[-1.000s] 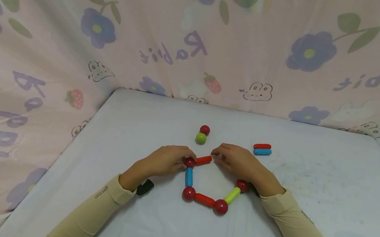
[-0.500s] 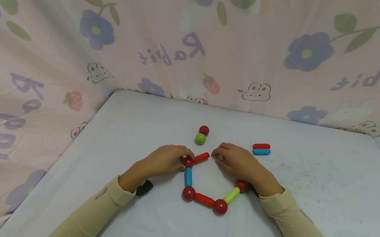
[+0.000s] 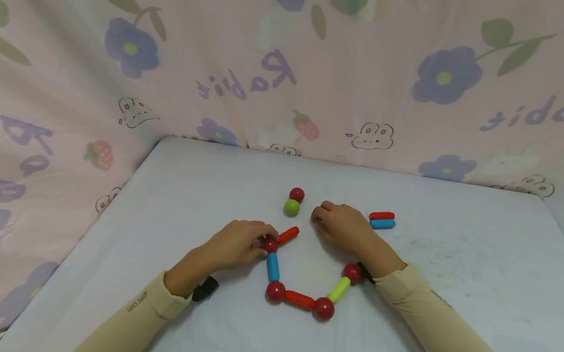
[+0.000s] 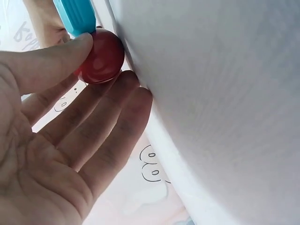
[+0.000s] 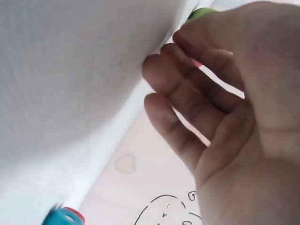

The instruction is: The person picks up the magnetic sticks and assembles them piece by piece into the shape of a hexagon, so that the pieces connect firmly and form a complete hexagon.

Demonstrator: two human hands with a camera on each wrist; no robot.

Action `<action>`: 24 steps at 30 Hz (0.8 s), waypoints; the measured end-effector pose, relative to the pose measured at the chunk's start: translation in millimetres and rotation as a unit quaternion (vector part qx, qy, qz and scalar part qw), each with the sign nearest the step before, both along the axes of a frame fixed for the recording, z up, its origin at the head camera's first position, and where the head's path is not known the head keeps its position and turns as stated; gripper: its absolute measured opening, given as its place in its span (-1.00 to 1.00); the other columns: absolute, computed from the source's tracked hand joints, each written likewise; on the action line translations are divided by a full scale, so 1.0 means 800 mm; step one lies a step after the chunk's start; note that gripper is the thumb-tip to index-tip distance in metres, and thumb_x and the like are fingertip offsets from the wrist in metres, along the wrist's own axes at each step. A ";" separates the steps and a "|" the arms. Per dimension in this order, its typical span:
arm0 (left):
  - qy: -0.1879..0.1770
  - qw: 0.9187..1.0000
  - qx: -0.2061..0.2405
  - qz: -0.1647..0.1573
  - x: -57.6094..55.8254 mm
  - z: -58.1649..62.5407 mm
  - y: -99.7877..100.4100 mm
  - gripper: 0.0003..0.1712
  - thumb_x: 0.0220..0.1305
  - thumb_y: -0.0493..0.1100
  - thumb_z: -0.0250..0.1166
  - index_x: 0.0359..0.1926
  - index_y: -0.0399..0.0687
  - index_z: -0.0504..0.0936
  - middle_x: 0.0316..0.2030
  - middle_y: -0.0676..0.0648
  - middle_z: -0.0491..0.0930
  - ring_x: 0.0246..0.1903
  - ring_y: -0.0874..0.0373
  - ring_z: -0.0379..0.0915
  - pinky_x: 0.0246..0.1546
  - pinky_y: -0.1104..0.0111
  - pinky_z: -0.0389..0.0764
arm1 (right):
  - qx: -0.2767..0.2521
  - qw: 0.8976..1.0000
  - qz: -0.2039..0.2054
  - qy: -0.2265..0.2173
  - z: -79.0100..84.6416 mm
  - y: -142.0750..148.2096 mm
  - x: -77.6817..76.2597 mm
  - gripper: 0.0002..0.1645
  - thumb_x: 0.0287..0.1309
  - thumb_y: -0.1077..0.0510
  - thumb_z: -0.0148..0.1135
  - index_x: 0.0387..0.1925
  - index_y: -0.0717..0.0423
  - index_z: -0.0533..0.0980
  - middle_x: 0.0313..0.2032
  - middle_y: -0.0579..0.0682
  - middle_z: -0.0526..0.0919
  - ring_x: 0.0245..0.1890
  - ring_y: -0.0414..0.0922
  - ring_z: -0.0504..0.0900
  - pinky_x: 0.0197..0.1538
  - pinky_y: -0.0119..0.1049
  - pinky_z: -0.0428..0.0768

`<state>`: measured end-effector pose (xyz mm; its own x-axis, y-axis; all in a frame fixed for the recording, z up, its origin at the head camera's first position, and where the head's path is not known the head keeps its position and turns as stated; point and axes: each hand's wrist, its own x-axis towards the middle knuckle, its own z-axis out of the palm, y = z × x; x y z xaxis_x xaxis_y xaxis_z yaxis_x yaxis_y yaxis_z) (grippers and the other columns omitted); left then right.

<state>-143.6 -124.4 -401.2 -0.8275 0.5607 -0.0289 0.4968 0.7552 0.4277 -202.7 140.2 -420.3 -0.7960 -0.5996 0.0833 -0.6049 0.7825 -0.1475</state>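
The step in hand looks like joining balls and rods into a chain (image 3: 299, 300), with the left hand (image 3: 239, 245) steadying one end of it. Its thumb and fingers pinch the held ball (image 3: 270, 245); a blue rod (image 3: 273, 268) runs from that ball toward the body, and a red rod (image 3: 289, 235) sticks out beyond the fingertips to the right, its far end bare. The chain's end ball (image 3: 353, 273) lies on the near side of the right hand (image 3: 341, 225), just beside its wrist.

The right hand's fingers are loosely bent, and nothing shows between them. A green ball (image 3: 291, 208) and a loose red ball (image 3: 297, 194) sit near, left of its fingertips; two loose rods (image 3: 382, 224) lie side by side to its right. The next move probably calls for the right hand to take a ball for the bare rod end, with the left pinch kept firm
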 end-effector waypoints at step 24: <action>-0.067 0.997 0.028 0.019 -0.003 0.001 -0.005 -0.61 0.20 -0.20 0.44 0.07 0.05 0.64 -0.10 0.04 0.72 -0.05 0.08 0.66 0.00 0.19 0.67 | -0.172 0.983 0.010 -0.058 0.006 0.007 -0.040 -0.68 0.29 0.16 0.28 0.07 -0.03 0.59 -0.01 -0.07 0.70 -0.06 -0.12 0.65 0.12 -0.09 0.62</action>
<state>-146.0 -128.1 -400.2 -0.8386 0.5336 -0.1098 0.4045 0.7448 0.5307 -234.3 145.9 -415.8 -0.8009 -0.5671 0.1923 -0.5824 0.6631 -0.4701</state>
